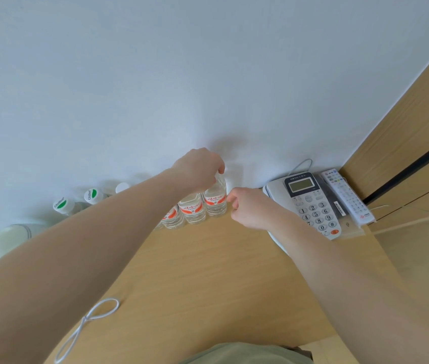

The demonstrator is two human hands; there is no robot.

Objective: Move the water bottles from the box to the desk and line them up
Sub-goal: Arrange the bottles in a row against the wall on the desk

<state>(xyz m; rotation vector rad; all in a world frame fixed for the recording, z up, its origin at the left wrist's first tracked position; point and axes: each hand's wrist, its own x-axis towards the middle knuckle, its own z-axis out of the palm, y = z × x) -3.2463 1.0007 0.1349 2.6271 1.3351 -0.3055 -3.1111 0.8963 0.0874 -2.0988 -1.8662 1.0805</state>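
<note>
Left hand (pixel 199 168) gripped the cap end of the rightmost bottle (pixel 216 199), which stood on the tabletop (pixel 208 271) at the wall. Right hand (pixel 247 207) hovered just beside it, fingers curled, holding nothing. Two more red-labelled bottles (pixel 191 209) stood touching to its left, partly behind the forearm. Risk, as judged: top-only grip could tip the bottle into its neighbours; right wrist near the telephone (pixel 310 203). Box not in view.
</note>
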